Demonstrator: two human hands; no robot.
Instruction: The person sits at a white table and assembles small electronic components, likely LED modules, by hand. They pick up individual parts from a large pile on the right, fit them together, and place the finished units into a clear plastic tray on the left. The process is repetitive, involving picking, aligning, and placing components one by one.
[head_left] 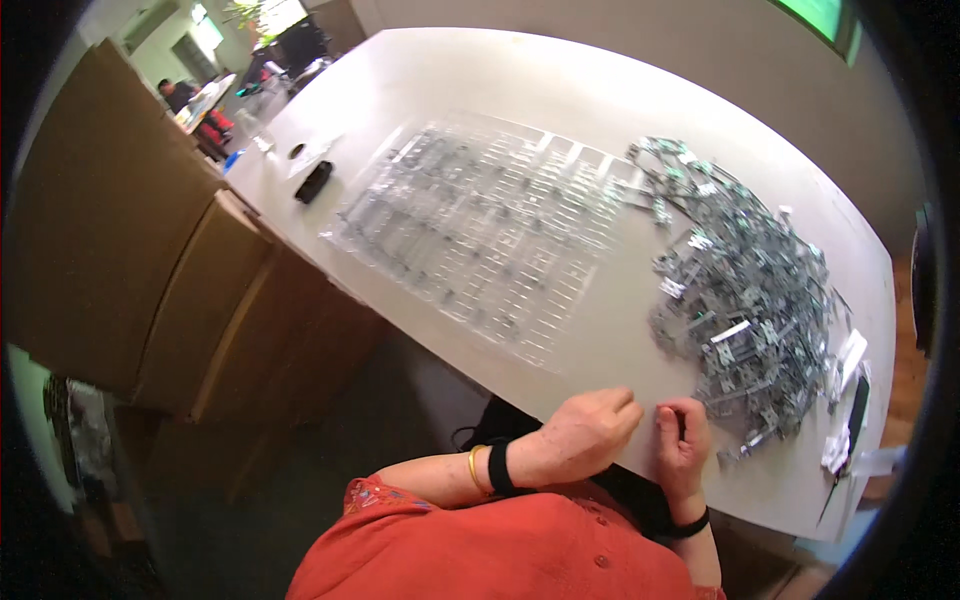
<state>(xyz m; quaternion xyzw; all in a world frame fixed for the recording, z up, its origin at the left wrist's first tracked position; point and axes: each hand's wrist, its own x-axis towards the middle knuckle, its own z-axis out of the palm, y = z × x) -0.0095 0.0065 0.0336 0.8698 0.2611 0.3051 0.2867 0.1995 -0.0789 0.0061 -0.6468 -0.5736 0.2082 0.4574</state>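
My left hand [592, 432] is at the table's near edge, its fingers curled and pressed together. Just right of it, a small gap apart, my right hand [684, 445] has thumb and forefinger bent toward each other. Whatever either hand may hold is too small or hidden to make out. A big heap of small silvery metal parts [750, 310] lies right of and beyond my right hand. Farther off to the left, a clear plastic tray [530, 320] with rows of compartments lies flat, with small dark pieces in some of them.
The white table [620, 350] has a rounded far edge. A small black object [314, 182] lies left of the tray. At right are a black-handled pointed tool [858, 410] and crumpled white wrapping [848, 355]. Cardboard boxes [110, 220] stand left; another person [178, 95] sits far off.
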